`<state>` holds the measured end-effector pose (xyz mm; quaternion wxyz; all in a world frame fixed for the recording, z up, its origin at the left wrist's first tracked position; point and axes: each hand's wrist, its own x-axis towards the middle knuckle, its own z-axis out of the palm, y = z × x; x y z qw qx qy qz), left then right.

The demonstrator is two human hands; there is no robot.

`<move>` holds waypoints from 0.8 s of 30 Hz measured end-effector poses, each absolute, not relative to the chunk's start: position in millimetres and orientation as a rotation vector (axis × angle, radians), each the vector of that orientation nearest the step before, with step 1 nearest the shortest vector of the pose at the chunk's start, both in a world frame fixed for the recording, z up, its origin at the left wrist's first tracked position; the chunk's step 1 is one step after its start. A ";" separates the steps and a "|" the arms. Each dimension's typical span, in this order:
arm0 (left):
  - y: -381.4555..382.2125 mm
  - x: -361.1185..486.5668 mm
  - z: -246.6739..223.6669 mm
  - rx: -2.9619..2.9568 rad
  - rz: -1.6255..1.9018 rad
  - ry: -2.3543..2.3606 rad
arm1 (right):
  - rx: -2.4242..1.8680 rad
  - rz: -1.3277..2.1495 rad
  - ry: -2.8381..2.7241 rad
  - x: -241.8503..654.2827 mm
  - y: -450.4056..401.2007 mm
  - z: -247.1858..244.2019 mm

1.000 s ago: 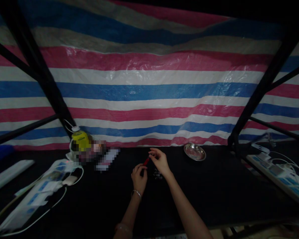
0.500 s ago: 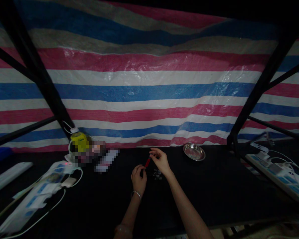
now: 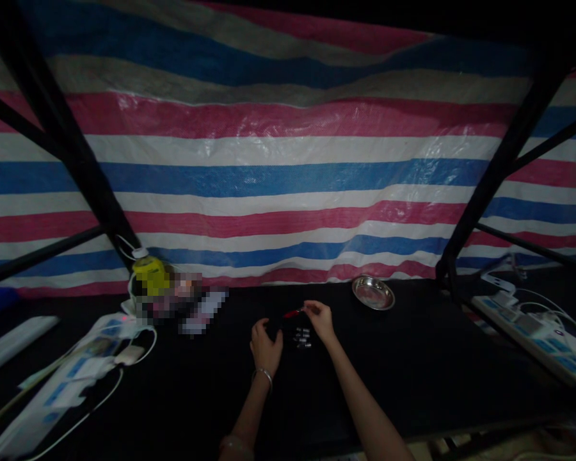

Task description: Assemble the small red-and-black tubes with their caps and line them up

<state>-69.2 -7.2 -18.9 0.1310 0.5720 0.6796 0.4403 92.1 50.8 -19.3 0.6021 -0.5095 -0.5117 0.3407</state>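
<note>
The right hand point(image 3: 319, 321) pinched the slim red tool point(image 3: 293, 314) by its right end — on the far side of the small metallic pieces point(image 3: 304, 335) — while the left hand point(image 3: 265, 349) lay leftward, thumb and fingers parted.

Pretty minimal getup tbh: left hand point(image 3: 265, 347) and right hand point(image 3: 319, 321) both bare, slim fingers. What stands out is the thin, shiny silver-coloured bangle point(image 3: 268, 375) on the left wrist. Elbow-side of that bangle there's a faint paler band point(image 3: 235, 443) across the arm, too dim to say what. Right forearm point(image 3: 360, 394), over right of the bangle, is bare too.
</note>
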 end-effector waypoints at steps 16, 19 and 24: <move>-15.4 -62.8 -12.9 2.107 0.990 1.892 | -1.267 0.714 -1.366 105.0 36.2 -39.0; -15.0 -60.5 -13.2 2.130 0.937 1.911 | -1.267 0.710 -1.368 104.4 33.6 -36.3; -15.0 -59.9 -11.9 2.105 0.903 1.934 | -1.281 0.681 -1.346 105.3 29.3 -28.3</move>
